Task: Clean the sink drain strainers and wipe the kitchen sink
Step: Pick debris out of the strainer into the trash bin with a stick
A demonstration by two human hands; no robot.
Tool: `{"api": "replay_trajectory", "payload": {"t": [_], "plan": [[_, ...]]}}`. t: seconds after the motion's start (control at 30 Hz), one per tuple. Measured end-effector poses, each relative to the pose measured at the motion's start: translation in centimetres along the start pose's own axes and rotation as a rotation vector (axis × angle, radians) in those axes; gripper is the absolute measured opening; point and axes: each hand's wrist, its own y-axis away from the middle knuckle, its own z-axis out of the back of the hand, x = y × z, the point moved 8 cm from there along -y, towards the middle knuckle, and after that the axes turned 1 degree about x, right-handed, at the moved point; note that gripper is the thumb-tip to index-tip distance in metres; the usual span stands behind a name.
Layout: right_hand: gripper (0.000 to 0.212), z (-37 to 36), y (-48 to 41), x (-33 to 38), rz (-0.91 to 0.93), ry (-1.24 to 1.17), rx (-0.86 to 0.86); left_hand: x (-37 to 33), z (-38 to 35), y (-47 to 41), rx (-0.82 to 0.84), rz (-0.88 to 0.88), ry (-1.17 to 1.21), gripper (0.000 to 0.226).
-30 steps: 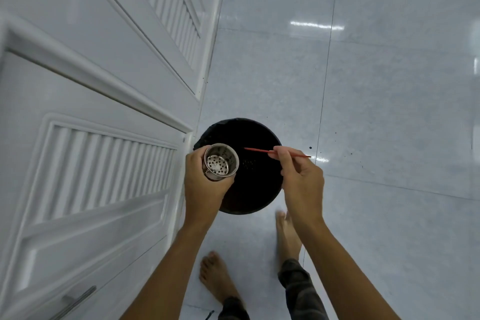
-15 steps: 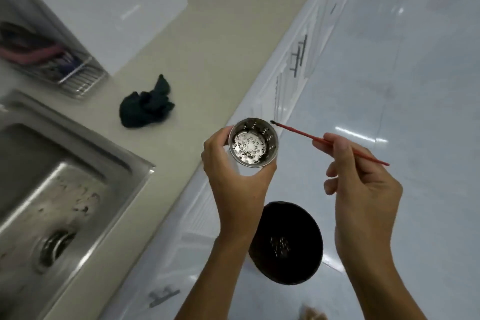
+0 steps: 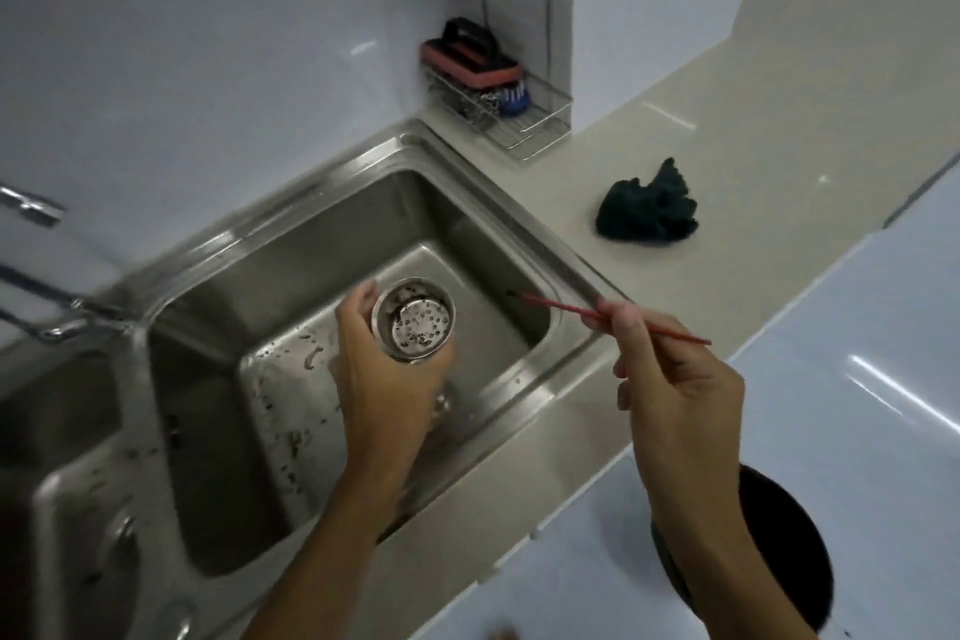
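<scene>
Strainer (image 3: 415, 326) cupped in my left hand (image 3: 387, 379), fingers wrapped round its wall, mouth up, held over the right sink basin (image 3: 467, 234). Dark specks sit on its perforated floor. My right hand (image 3: 675, 379) pinches a thin red stick (image 3: 613, 317), tip out over the basin, apart from the strainer. Basin floor wet and flecked with grime. Dark cloth (image 3: 647, 213) on the counter (image 3: 727, 130), bin (image 3: 779, 551) on the floor. Risk: wet steel slips from my grip; poked bits land in the basin

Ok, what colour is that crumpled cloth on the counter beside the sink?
Dark green, almost black; the cloth shows best in the head view.
</scene>
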Motion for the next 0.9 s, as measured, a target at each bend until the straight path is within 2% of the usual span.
{"api": "replay_trajectory", "payload": {"t": [0.13,0.27,0.33,0.47,0.63,0.7,0.8,0.9], "plan": [[0.018,-7.0,1.3,-2.0,0.029,0.188,0.161,9.3,3.3,-3.2,0.112,0.135,-0.204,0.088],[0.022,-12.3,1.6,-3.2,0.050,0.300,0.252,15.8,2.9,-5.9,0.289,0.152,-0.379,0.095],[0.026,-14.2,1.3,-3.6,0.075,0.341,0.280,18.1,2.2,-7.3,0.366,0.127,-0.431,0.087],[0.017,-16.8,0.9,-4.0,0.158,0.421,0.318,22.1,1.5,-8.9,0.483,0.151,-0.507,0.074],[0.019,-18.9,0.7,-5.1,0.175,0.497,0.357,24.9,1.1,-8.6,0.608,0.174,-0.591,0.072],[0.018,-19.4,0.6,-5.4,0.166,0.504,0.369,25.3,1.1,-8.4,0.627,0.175,-0.601,0.082],[0.020,-19.7,0.4,-5.5,0.162,0.527,0.364,24.7,0.3,-8.4,0.667,0.030,-0.732,0.118],[0.021,-19.6,0.1,-5.7,0.151,0.543,0.357,22.1,-2.3,-8.1,0.708,-0.253,-0.762,0.126]]}}
